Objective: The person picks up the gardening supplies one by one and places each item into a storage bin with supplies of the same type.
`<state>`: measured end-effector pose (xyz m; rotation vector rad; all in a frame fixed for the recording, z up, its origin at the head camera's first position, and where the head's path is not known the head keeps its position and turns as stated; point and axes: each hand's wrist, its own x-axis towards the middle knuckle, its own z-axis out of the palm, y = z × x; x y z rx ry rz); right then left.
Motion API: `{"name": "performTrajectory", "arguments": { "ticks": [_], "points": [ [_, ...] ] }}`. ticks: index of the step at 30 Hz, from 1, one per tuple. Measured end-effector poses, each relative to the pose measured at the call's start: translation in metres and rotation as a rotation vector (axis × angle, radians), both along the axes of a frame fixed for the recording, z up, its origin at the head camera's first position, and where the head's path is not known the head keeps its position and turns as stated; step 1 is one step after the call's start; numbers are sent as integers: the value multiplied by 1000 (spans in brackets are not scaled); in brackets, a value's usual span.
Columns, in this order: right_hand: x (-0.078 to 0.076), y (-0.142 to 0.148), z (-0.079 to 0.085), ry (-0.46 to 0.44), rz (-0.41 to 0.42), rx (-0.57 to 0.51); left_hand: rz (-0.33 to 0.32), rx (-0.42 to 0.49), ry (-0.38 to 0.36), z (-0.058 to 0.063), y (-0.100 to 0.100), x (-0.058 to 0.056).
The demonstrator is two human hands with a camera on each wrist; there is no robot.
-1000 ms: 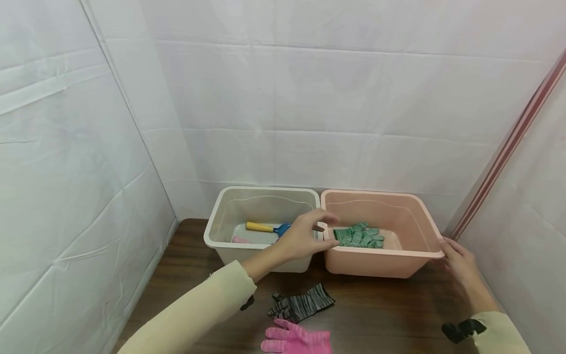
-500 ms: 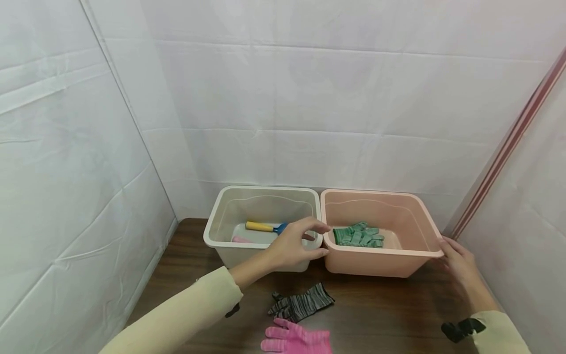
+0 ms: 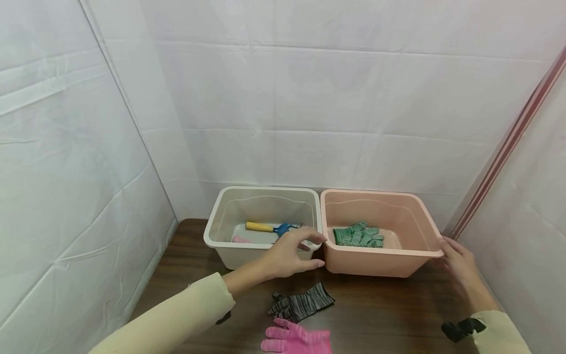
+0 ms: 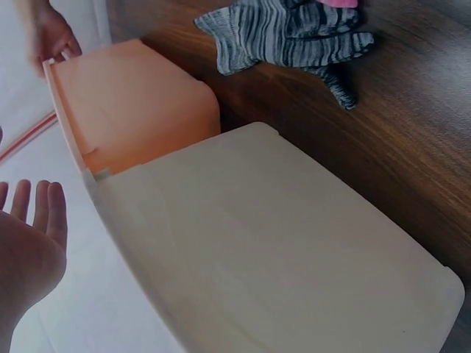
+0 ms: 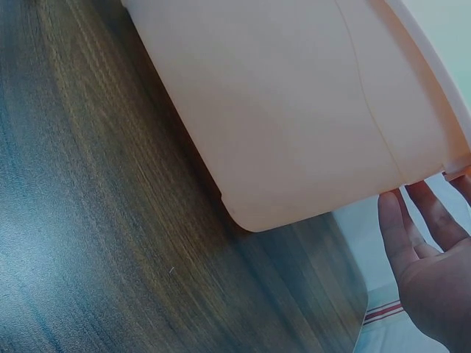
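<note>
My left hand (image 3: 289, 253) hovers at the front right corner of the off-white bin (image 3: 214, 241), fingers loosely curved and nothing between them. Its fingertips overlap the gap between the two bins in the head view. My right hand (image 3: 460, 258) touches the right end of the peach bin (image 3: 376, 263). In the right wrist view, its fingers (image 5: 397, 228) press the bin's end wall just below the rim. A green glove (image 3: 359, 235) lies inside the peach bin. Inside the off-white bin are a tool (image 3: 261, 226) with a yellow handle and blue head, and something pink (image 3: 240, 240).
On the dark wooden table (image 3: 389, 314), a black-and-grey glove (image 3: 302, 302) lies in front of the bins. Nearer to me is a pink glove (image 3: 298, 339). White sheeting (image 3: 283, 98) encloses the back and both sides.
My left hand has drawn back left and toward me, away from the peach bin's near left corner, uncovering more of the tool's blue head. My right hand and both bins have stayed put.
</note>
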<state>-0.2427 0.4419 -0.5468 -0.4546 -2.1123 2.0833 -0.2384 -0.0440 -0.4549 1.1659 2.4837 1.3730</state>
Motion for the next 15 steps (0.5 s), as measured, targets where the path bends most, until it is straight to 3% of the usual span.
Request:
{"name": "performTrajectory", "arguments": {
  "ticks": [15],
  "points": [
    [-2,-2,0,-29,-18,27,-47,-85,-101,-7,-10,13]
  ]
}}
